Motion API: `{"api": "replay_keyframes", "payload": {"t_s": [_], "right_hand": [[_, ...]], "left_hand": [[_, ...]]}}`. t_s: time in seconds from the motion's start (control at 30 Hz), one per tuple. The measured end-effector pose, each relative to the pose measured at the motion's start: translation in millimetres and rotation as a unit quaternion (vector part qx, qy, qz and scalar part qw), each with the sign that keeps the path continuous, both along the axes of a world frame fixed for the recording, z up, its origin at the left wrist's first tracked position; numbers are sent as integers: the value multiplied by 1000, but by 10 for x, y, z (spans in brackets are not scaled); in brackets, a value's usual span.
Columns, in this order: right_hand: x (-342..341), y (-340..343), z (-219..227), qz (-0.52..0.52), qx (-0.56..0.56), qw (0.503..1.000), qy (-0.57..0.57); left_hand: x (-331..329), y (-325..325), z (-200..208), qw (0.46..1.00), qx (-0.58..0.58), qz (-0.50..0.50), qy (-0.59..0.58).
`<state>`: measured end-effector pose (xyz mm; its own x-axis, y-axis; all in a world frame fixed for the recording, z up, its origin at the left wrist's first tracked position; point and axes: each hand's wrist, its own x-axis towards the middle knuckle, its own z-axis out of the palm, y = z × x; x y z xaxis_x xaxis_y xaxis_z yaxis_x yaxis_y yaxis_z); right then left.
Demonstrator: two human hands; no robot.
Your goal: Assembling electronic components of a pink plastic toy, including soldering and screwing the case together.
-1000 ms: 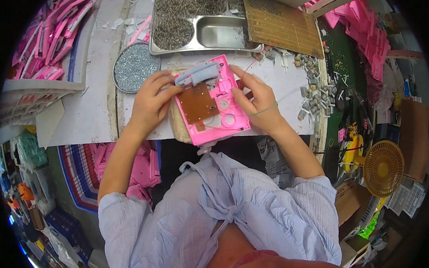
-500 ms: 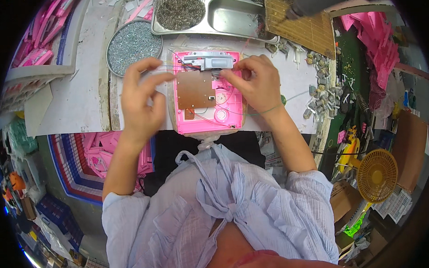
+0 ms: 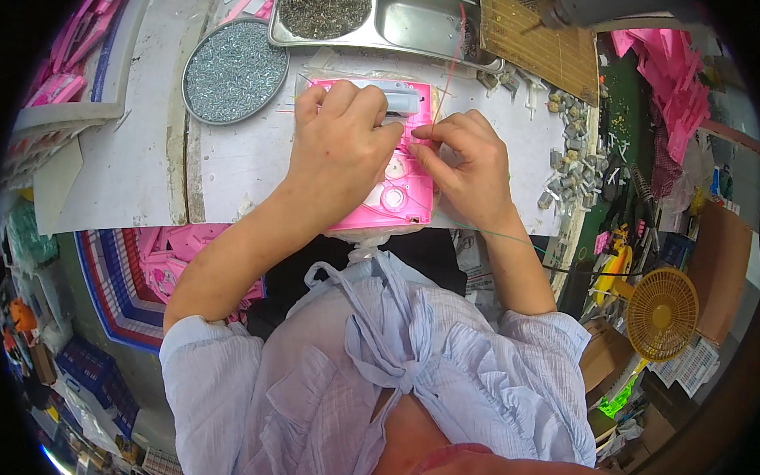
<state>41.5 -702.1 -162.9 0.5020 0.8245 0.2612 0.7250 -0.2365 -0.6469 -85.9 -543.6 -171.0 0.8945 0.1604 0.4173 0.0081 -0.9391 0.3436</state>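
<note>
Pressing down, the left hand [image 3: 343, 147] now lies flat across the pink plastic case [image 3: 404, 195] and covers the brown board that showed a moment ago. Half a second back this hand was lifted off to the side, so the case is now held steady. The right hand [image 3: 465, 163] sits at 3 o'clock from the left one, with thumb and finger pinched shut on a thin red wire [image 3: 451, 63] that runs up toward 12 o'clock. A grey part [image 3: 404, 94] sits along the top edge of the case. The case lies on the white table [image 3: 227, 172], right in front of the person. At 11 o'clock a round tin [image 3: 223, 71] is full of small silver screws. At 12 o'clock a steel tray [image 3: 389, 19] holds a heap of tiny metal bits in one part; the next part looks empty.
</note>
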Motion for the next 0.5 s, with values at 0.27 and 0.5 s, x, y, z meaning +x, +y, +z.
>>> {"api": "replay_keyframes", "payload": {"t_s": [0.27,0.5], "right_hand": [[41,49,14,47,21,998,-34],[92,114,-6,75,24,994,-79]], "left_hand": [[68,105,-41,998,-21,-43,-29],[17,119,-46,998,-33,-43,-16]]}}
